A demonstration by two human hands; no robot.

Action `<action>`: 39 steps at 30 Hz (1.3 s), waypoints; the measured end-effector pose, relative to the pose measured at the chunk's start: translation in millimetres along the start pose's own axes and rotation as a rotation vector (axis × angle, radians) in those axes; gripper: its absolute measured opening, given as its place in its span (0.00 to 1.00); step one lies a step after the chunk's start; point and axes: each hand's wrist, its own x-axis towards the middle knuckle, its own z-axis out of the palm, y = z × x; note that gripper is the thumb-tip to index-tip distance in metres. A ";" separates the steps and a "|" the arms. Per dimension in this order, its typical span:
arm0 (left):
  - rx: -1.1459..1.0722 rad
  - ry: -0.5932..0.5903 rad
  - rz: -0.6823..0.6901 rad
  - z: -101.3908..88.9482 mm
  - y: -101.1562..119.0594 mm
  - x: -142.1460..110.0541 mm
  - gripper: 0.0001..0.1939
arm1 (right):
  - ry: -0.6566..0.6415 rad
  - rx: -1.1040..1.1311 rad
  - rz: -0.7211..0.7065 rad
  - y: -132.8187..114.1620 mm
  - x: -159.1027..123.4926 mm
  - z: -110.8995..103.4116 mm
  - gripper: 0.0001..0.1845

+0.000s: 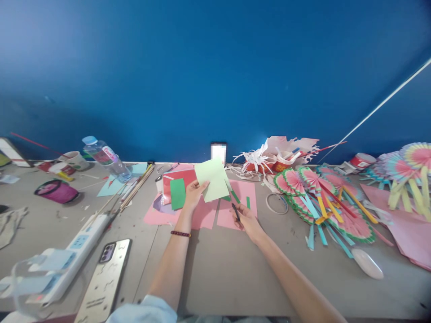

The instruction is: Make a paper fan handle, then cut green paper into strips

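Observation:
My left hand pinches the left edge of a light green sheet of paper, raised above the table. In my right hand is a slim black pen-like tool, its tip pointing up toward the sheet's lower right corner; its exact kind is hard to make out. Pink paper lies beneath both hands. Dark green strips rest on the pink paper by my right hand. Left of my left hand, a dark green piece of paper lies on a red sheet.
At left are a water bottle, thin sticks, a power strip and a phone. Paper fans, a tape ring and a white oval object lie right. A screen stands against the blue wall.

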 end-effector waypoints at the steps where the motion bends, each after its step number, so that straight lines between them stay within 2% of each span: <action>1: 0.004 0.003 0.002 0.7 0.5 -0.3 0.29 | 0.001 0.010 -0.005 0.8 0.3 -0.3 0.27; 19: 0.057 -0.067 -0.050 8.3 -0.2 -6.1 0.29 | 0.029 0.020 -0.001 0.5 0.6 -0.2 0.29; 30: 0.074 -0.076 -0.046 8.4 0.1 -7.8 0.27 | 0.030 0.045 -0.007 -0.7 0.9 0.7 0.29; 39: 0.072 -0.069 -0.053 9.2 -0.2 -7.9 0.30 | 0.011 0.039 -0.009 6.2 5.8 -3.6 0.27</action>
